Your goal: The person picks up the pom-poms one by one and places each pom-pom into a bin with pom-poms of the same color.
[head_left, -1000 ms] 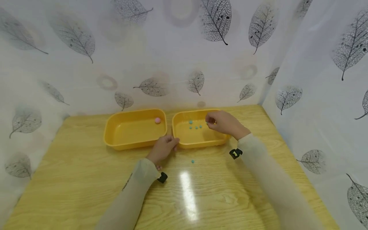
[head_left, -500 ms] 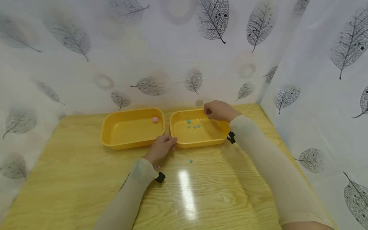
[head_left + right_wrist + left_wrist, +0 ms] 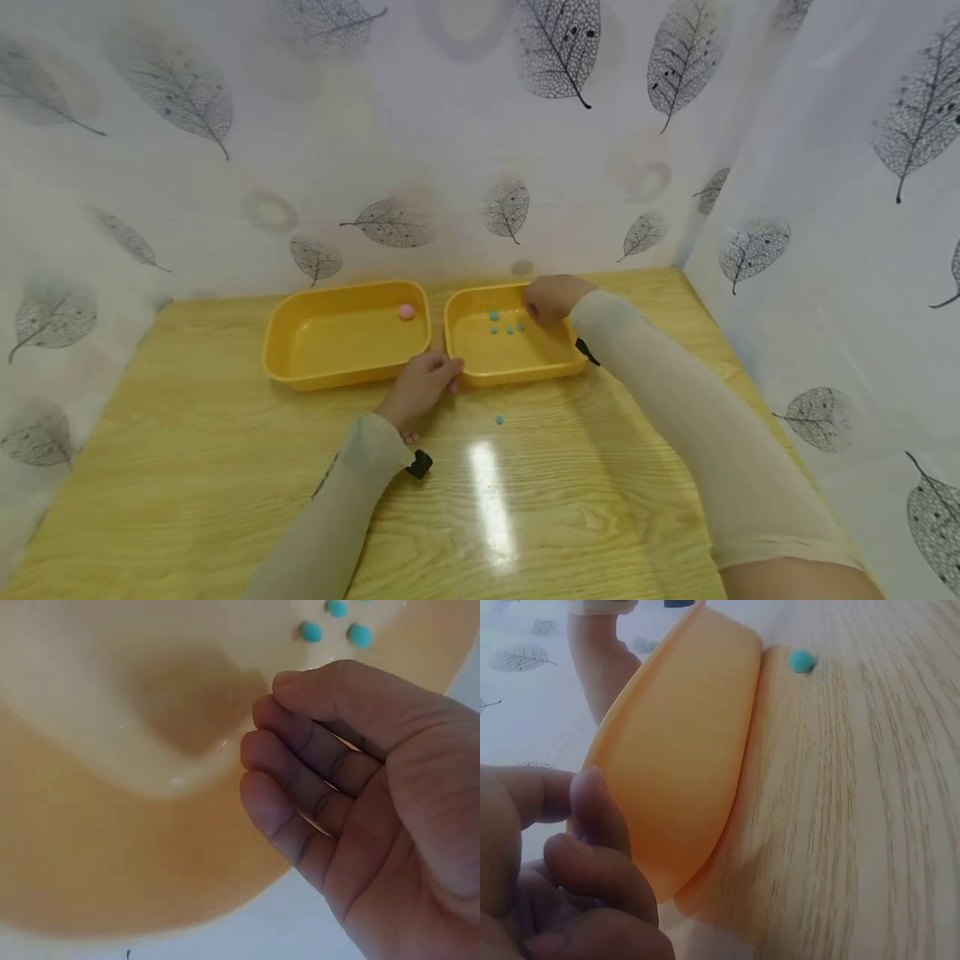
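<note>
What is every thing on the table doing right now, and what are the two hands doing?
left tray: upright on the table, one pink ball in its far right corner.
right tray: upright, four blue beads lying inside.
loose blue bead: lying on the table, in front of the right tray.
left hand: resting at the right tray's near left corner, fingers curled.
right hand: over the right tray, fingers bent, holding nothing.

Right hand (image 3: 551, 298) covers the far corner of the right tray (image 3: 480, 354) — fingertips hidden from the head view. Left wrist view cuts the left hand (image 3: 551, 877) at the frame edge; the tray's inside is out of sight there.
</note>
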A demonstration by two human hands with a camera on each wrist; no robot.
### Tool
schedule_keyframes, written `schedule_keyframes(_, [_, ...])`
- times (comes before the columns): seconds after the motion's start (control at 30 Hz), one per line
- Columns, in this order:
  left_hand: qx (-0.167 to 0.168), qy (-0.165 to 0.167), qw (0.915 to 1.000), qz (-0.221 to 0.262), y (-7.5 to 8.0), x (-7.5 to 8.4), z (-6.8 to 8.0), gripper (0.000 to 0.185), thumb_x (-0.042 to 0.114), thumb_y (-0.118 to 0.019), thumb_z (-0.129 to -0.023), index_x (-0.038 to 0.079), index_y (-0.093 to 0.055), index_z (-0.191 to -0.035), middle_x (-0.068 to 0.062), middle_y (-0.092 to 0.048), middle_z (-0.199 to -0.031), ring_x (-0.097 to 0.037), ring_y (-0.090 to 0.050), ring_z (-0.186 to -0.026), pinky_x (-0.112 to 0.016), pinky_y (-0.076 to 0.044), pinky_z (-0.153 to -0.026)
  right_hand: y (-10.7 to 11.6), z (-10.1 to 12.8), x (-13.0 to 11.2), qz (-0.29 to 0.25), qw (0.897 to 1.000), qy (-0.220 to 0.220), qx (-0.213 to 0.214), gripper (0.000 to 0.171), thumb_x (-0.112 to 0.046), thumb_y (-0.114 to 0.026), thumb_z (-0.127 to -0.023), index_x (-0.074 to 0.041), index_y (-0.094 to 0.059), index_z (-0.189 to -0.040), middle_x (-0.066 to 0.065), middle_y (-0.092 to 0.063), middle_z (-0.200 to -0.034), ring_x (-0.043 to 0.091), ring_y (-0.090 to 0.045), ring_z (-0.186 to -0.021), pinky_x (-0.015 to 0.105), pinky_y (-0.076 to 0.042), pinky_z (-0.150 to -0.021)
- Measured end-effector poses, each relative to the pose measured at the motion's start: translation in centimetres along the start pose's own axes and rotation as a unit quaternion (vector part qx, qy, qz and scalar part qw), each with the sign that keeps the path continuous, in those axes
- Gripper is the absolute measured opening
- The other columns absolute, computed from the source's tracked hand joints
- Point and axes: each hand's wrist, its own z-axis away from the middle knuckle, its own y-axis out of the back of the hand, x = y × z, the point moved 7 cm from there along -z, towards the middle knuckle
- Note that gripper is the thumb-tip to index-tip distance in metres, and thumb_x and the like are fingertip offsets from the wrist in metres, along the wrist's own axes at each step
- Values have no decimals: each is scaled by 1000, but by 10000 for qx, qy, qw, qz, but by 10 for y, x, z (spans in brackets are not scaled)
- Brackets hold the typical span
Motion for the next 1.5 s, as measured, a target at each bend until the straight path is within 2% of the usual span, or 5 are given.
schedule_keyframes(0.3, [35,28,10000,-16,0,2,2,40,39,-57,-107,4,-66,-91,-8,-70,-88,-21,-50,-76,-36,-39,-74,-1,-9,-12,212,9996,186,-32,36,8,-50,-81,-20,-44,-61,-5,-38,-61,13,-30,-59,30,-30,-58])
schedule_keyframes(0.53, [-22,-19,10000,29,-5,1,1,39,38,-57,-107,3,-66,-91,-9,-69,-88,-21,-50,-75,-36,-39,-74,-4,0,-15,62,9999,-12,-148,19,5,-62,-90,-13,-69,-90,4,-65,-92,18,-51,-80,35,-47,-76])
schedule_keyframes(1.07, [0,-83,9999,74,-5,1,2,39,37,-57,-107,3,-66,-88,-8,-68,-86,-21,-47,-73,-35,-38,-72,-7,8,-6,-335,9989,177,-272,9,-4,-62,-99,-7,-69,-105,6,-64,-100,18,-52,-84,37,-46,-81])
schedule_keyframes(1.23, [17,-98,9999,14,-4,2,3,39,36,-57,-107,4,-65,-87,-9,-68,-86,-21,-47,-72,-35,-37,-71,9,31,-4,-801,9959,309,270,27,-5,-61,-99,-4,-69,-125,12,-69,-124,26,-63,-110,45,-50,-99])
schedule_keyframes(1.5, [-27,-64,10000,-53,1,2,1,40,38,-57,-107,3,-66,-90,-7,-69,-89,-21,-48,-75,-35,-39,-72,23,91,-20,-1993,9650,494,1631,22,-16,-63,-104,-6,-68,-123,7,-72,-111,23,-67,-101,45,-54,-91])
